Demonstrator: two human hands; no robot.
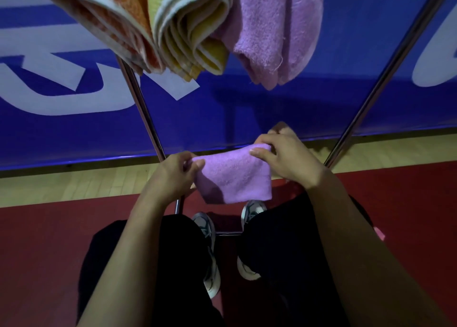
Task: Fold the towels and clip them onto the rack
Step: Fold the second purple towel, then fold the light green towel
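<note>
Holding a small folded purple towel (pixel 233 178) in the middle of the frame, I have both hands on it. My left hand (pixel 170 175) pinches the left top corner between thumb and fingers. My right hand (pixel 284 158) pinches the right top corner, with my thumb lying on the front of the cloth and my fingers curled behind it. The towel hangs down flat between my hands, and its lower edge sits just above my shoes (pixel 210 247). My shoes are white with dark lines, and they stand on a red floor mat (pixel 44 240) in the lower part of the frame. My dark trousers (pixel 178 252) cover my legs down there too. Up at the top of the frame three folded towels hang side by side. An orange towel (pixel 108 22) is at the upper left, a yellow towel (pixel 193 29) is just beside it in the middle, and a purple hanging towel (pixel 274 32) is to the right of that, touching the yellow one. I cannot see any clips holding them. Two shiny metal rack poles (pixel 146 114) slant down from the top, one on the left and one on the right. Behind them is a blue banner (pixel 247 104) with big white letters, and a strip of light wooden floor (pixel 74 185) runs under it.
</note>
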